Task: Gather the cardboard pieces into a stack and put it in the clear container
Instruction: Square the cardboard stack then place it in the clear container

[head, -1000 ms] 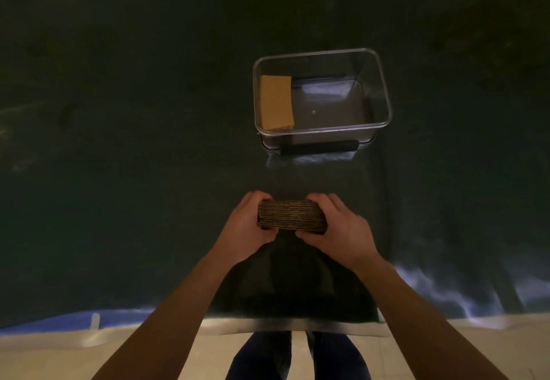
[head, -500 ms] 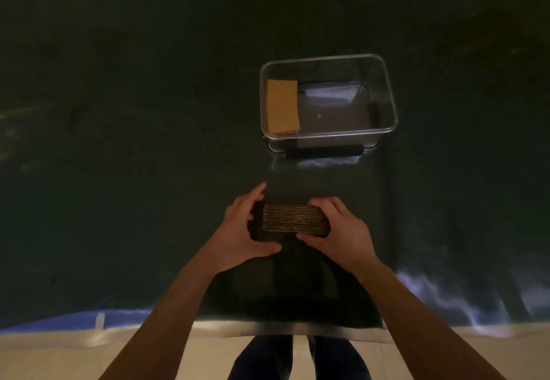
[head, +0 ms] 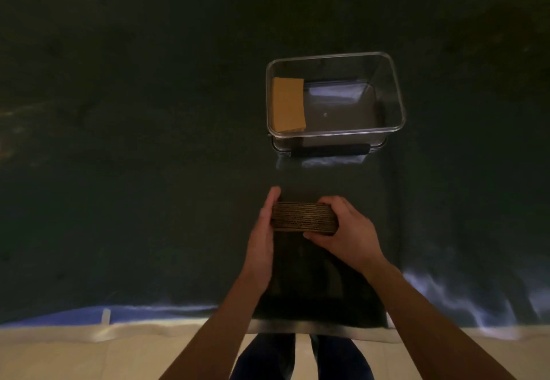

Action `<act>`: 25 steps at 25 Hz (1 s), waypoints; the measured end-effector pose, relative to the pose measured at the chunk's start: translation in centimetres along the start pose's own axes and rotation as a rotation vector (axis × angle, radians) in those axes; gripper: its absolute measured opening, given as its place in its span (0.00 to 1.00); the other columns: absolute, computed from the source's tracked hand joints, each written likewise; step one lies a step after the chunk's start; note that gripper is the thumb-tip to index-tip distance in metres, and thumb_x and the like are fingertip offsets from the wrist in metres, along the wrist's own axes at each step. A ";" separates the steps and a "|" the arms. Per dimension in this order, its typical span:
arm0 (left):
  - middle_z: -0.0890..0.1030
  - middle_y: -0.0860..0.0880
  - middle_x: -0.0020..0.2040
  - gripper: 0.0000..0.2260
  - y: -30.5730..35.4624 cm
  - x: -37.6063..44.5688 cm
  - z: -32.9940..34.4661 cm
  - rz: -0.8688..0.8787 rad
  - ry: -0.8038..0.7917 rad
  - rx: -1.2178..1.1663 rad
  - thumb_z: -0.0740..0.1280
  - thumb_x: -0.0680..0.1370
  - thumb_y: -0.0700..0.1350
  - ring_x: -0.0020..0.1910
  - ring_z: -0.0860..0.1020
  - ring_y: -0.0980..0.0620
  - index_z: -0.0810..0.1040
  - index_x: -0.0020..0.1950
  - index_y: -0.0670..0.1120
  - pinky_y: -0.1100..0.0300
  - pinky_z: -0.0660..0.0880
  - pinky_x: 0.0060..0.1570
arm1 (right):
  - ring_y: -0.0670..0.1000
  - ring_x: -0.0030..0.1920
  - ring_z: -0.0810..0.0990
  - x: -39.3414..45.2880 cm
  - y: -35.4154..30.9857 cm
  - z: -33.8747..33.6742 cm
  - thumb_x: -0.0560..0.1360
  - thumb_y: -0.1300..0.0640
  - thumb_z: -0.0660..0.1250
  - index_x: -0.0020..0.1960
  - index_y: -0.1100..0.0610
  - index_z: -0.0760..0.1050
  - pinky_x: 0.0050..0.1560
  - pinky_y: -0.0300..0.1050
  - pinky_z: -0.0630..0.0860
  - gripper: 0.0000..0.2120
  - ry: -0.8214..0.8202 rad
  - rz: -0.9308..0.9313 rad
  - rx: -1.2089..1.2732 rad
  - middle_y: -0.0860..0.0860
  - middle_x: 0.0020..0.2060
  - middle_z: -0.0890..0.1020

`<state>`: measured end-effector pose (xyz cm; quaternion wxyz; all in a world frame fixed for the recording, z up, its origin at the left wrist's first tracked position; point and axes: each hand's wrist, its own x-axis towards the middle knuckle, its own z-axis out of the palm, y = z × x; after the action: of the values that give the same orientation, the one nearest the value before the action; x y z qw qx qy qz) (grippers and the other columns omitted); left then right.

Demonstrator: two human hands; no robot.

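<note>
Nearest: pale floor (head: 74, 356) and dark trouser legs (head: 297, 359) below the table edge (head: 312, 326), which shows as a thin metal strip. Dark mat (head: 148, 201) covers the table beyond it, w/ bluish glare along the near edge and at the right.

Stack (head: 304, 219) of cardboard sits on the mat, just past the edge, layered side facing the camera. Left hand (head: 262, 239) is flat and open, palm pressed against the stack's left end, fingers straight. Right hand (head: 345, 231) curls over the stack's right end — fingers on top, thumb under the near face, gripping it.

Beyond the stack: a strip of bare mat, nothing in the way, then the container (head: 387, 88), well apart and slightly right of the stack. Black handle (head: 330, 150) on its near side. Inside, one tan card (head: 288, 104) lies against the left wall; rest of the floor is bare.

Left of the stack and container — wide open mat, dim.
</note>
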<state>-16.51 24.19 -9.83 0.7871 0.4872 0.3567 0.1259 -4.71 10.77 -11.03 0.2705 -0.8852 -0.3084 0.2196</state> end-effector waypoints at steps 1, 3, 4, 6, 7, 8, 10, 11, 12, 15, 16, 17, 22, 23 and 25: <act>0.70 0.54 0.74 0.27 0.1 0.5 -0.6 0.015 0.031 -0.037 0.57 0.78 0.59 0.69 0.70 0.65 0.63 0.75 0.51 0.68 0.68 0.66 | 0.43 0.53 0.78 0.0 0.1 0.0 0.65 0.39 0.74 0.62 0.43 0.69 0.54 0.51 0.79 0.29 -0.001 -0.005 0.000 0.40 0.57 0.76; 0.65 0.52 0.78 0.25 0.3 1.2 -1.4 0.073 0.174 -0.119 0.51 0.82 0.55 0.75 0.65 0.60 0.59 0.78 0.48 0.64 0.61 0.72 | 0.44 0.53 0.79 -0.1 0.2 0.1 0.66 0.39 0.74 0.62 0.43 0.68 0.54 0.51 0.79 0.28 -0.005 -0.010 0.006 0.40 0.57 0.76; 0.65 0.52 0.78 0.24 0.2 1.3 -1.2 0.076 0.199 -0.138 0.50 0.83 0.53 0.75 0.64 0.58 0.60 0.79 0.48 0.61 0.59 0.74 | 0.44 0.53 0.79 -0.1 0.2 0.2 0.66 0.39 0.74 0.62 0.43 0.68 0.54 0.51 0.79 0.28 0.000 -0.009 0.007 0.41 0.57 0.77; 0.70 0.52 0.74 0.23 -0.6 0.6 0.4 0.047 0.113 -0.050 0.55 0.82 0.54 0.72 0.69 0.59 0.67 0.75 0.49 0.60 0.64 0.70 | 0.44 0.54 0.79 0.0 0.1 0.2 0.66 0.39 0.74 0.62 0.43 0.69 0.55 0.51 0.79 0.28 0.002 -0.008 -0.004 0.41 0.58 0.77; 0.72 0.52 0.73 0.21 -1.2 0.2 1.1 0.043 0.068 0.003 0.57 0.81 0.54 0.70 0.71 0.60 0.69 0.73 0.50 0.62 0.67 0.68 | 0.45 0.54 0.79 0.0 0.1 0.2 0.66 0.40 0.74 0.62 0.44 0.69 0.55 0.51 0.78 0.28 -0.006 -0.008 -0.009 0.42 0.58 0.77; 0.72 0.51 0.72 0.20 -1.6 0.0 1.4 0.051 0.042 0.023 0.56 0.80 0.53 0.70 0.71 0.59 0.70 0.71 0.52 0.63 0.68 0.67 | 0.45 0.54 0.79 0.1 0.1 0.2 0.66 0.40 0.74 0.62 0.44 0.69 0.55 0.50 0.78 0.28 -0.013 -0.008 -0.010 0.41 0.58 0.77; 0.72 0.50 0.72 0.19 -1.8 0.4 1.1 0.057 0.013 0.019 0.56 0.78 0.50 0.70 0.71 0.58 0.70 0.69 0.53 0.64 0.68 0.66 | 0.45 0.54 0.79 0.0 0.1 0.1 0.66 0.39 0.73 0.62 0.44 0.69 0.54 0.51 0.78 0.28 -0.003 -0.011 -0.011 0.41 0.58 0.77; 0.72 0.49 0.72 0.20 -1.7 0.6 0.7 0.064 0.009 0.025 0.57 0.77 0.47 0.69 0.71 0.58 0.70 0.69 0.52 0.64 0.69 0.65 | 0.45 0.54 0.79 0.0 0.0 0.1 0.66 0.39 0.73 0.62 0.44 0.69 0.54 0.51 0.78 0.28 0.002 -0.014 -0.008 0.42 0.58 0.77; 0.72 0.49 0.71 0.21 -1.6 0.8 0.5 0.076 -0.005 0.039 0.58 0.76 0.45 0.68 0.71 0.59 0.70 0.69 0.52 0.65 0.69 0.63 | 0.45 0.53 0.79 -0.1 0.0 0.2 0.66 0.39 0.73 0.62 0.44 0.70 0.53 0.51 0.79 0.27 0.006 -0.020 -0.003 0.42 0.58 0.77; 0.73 0.48 0.68 0.25 -1.0 0.8 0.5 0.043 -0.071 0.114 0.60 0.70 0.41 0.64 0.73 0.57 0.71 0.66 0.53 0.64 0.71 0.59 | 0.46 0.52 0.80 0.0 -0.2 0.0 0.66 0.39 0.73 0.61 0.44 0.71 0.53 0.51 0.79 0.27 0.010 -0.014 0.015 0.42 0.56 0.79; 0.74 0.48 0.67 0.26 -0.6 0.8 0.5 0.014 -0.084 0.130 0.61 0.68 0.40 0.63 0.73 0.55 0.72 0.65 0.53 0.62 0.71 0.59 | 0.46 0.52 0.80 0.1 -0.4 -0.2 0.66 0.39 0.74 0.61 0.44 0.71 0.53 0.51 0.79 0.26 0.010 -0.002 0.022 0.42 0.55 0.79; 0.74 0.48 0.65 0.27 0.1 1.0 0.4 -0.023 -0.094 0.151 0.61 0.67 0.40 0.62 0.73 0.53 0.71 0.66 0.53 0.61 0.71 0.59 | 0.45 0.51 0.80 0.2 -0.6 -0.4 0.65 0.40 0.74 0.60 0.44 0.72 0.53 0.50 0.79 0.26 0.003 0.016 0.035 0.42 0.54 0.79; 0.74 0.47 0.65 0.32 4.5 2.0 -0.4 -0.061 -0.147 0.248 0.64 0.66 0.40 0.63 0.74 0.49 0.69 0.71 0.54 0.56 0.72 0.59 | 0.43 0.48 0.80 -0.2 -3.7 -2.4 0.64 0.46 0.79 0.55 0.46 0.75 0.49 0.43 0.79 0.23 -0.048 0.249 0.450 0.43 0.48 0.81; 0.75 0.48 0.66 0.32 5.3 1.8 -0.2 -0.063 -0.149 0.177 0.66 0.67 0.39 0.64 0.75 0.49 0.68 0.71 0.53 0.53 0.73 0.62 | 0.45 0.47 0.81 -0.3 -4.7 -2.9 0.64 0.47 0.79 0.55 0.46 0.75 0.46 0.44 0.80 0.22 -0.050 0.337 0.628 0.44 0.48 0.81; 0.77 0.48 0.65 0.32 6.6 0.9 0.6 -0.130 -0.174 0.013 0.72 0.69 0.40 0.64 0.76 0.47 0.67 0.72 0.52 0.46 0.73 0.67 | 0.49 0.41 0.78 -0.5 -6.7 -3.7 0.64 0.47 0.78 0.56 0.48 0.76 0.34 0.43 0.75 0.23 -0.038 0.496 0.930 0.50 0.47 0.81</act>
<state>-14.49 27.56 -4.38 0.8186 0.4769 0.3186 0.0293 -5.89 13.61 -3.93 0.5690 -0.7139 0.0357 0.4066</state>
